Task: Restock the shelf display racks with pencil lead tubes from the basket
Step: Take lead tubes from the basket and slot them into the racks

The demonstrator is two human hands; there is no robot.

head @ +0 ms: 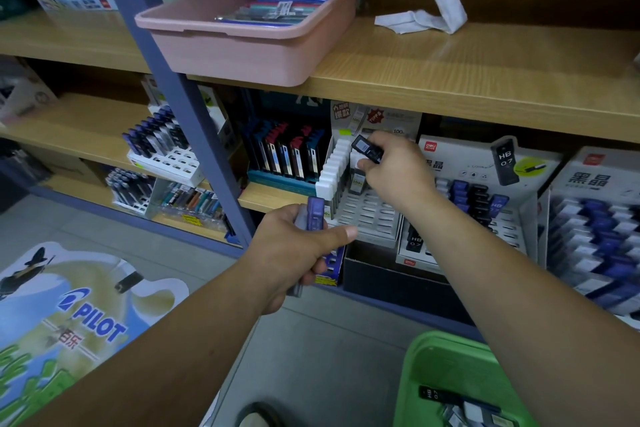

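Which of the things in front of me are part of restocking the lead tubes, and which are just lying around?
Part of the job: black tube pinched in right hand; purple tube gripped in left hand; white display rack; green basket.
Lying about: pink tray of pens; crumpled white paper; Pilot sign.

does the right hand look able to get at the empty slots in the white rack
Probably yes: the right hand, pinching a small black lead tube, hovers just above the white slotted plastic rack, whose empty front slots lie uncovered. The left hand, gripping purple tubes, is off to their left.
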